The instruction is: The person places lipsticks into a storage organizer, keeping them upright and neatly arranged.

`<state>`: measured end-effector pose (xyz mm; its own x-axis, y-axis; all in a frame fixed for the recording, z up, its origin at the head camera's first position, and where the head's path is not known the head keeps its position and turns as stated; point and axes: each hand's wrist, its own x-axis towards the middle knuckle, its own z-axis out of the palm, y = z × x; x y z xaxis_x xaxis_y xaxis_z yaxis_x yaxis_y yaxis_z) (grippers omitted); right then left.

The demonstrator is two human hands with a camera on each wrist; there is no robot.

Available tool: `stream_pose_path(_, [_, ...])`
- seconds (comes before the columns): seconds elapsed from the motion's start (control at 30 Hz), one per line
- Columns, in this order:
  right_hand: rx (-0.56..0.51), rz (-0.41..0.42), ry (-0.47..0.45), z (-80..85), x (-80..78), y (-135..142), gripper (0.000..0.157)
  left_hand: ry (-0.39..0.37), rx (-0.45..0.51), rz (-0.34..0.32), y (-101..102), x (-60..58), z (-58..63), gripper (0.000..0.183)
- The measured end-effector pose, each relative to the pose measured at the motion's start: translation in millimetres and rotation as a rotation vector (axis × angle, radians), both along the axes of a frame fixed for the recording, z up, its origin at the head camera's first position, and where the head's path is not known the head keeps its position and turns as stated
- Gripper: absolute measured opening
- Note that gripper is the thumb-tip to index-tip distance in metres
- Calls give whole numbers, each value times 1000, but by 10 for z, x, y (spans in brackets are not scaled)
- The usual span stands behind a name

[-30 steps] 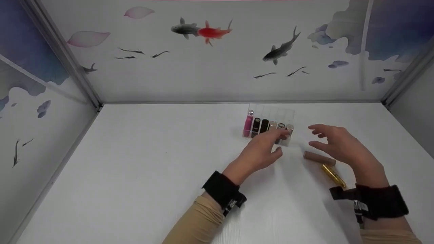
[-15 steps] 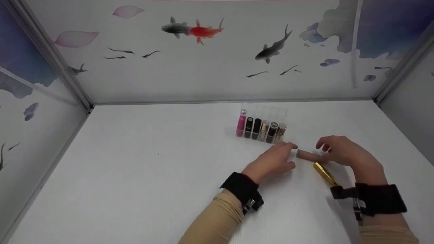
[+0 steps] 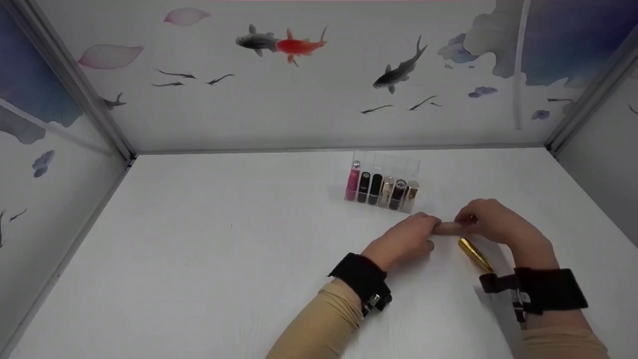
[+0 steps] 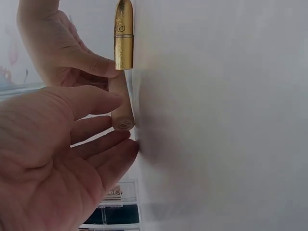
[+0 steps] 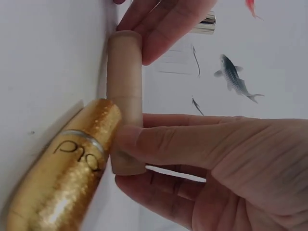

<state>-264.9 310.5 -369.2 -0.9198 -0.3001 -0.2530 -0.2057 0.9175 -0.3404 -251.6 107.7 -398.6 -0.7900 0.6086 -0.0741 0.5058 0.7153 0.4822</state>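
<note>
A matte beige lipstick tube [image 3: 447, 229] lies level at the table surface, one end toward each hand. My left hand [image 3: 406, 240] holds its left end, the thumb across the near side and the fingers behind, as the left wrist view shows. At the other end my right hand [image 3: 498, 224] pinches the tube between thumb and fingers. In the right wrist view the plain body of the beige lipstick [image 5: 125, 72] shows between the two hands. A shiny gold lipstick [image 3: 475, 255] lies on the table just in front of the right hand's thumb.
Behind the left hand stands a clear divided organizer [image 3: 381, 160] with several lipsticks in its slots, a pink one [image 3: 353, 185] at the left end. White panels [image 3: 319, 109] printed with fish enclose the white table [image 3: 199, 259] at the back and sides.
My left hand has come away from the organizer, moving toward me and right to the beige lipstick. My right hand has lowered onto that tube's right end; both now hold it.
</note>
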Motion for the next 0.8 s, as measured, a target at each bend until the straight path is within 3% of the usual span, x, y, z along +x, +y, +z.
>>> stream_pose_path(0.13, [-57, 60, 149, 102, 42, -84, 19, 46, 96, 59, -63, -55, 37, 33])
stream_pose_path(0.37, [-183, 102, 311, 247, 101, -252, 18, 46, 370, 164, -238, -131, 93, 22])
stream_pose_path(0.63, [-363, 46, 558, 212, 112, -457, 25, 34, 521, 188, -499, -183, 231, 28])
stream_pose_path(0.8, [-544, -20, 632, 222, 121, -631, 26, 121, 558, 196, -644, -191, 335, 29])
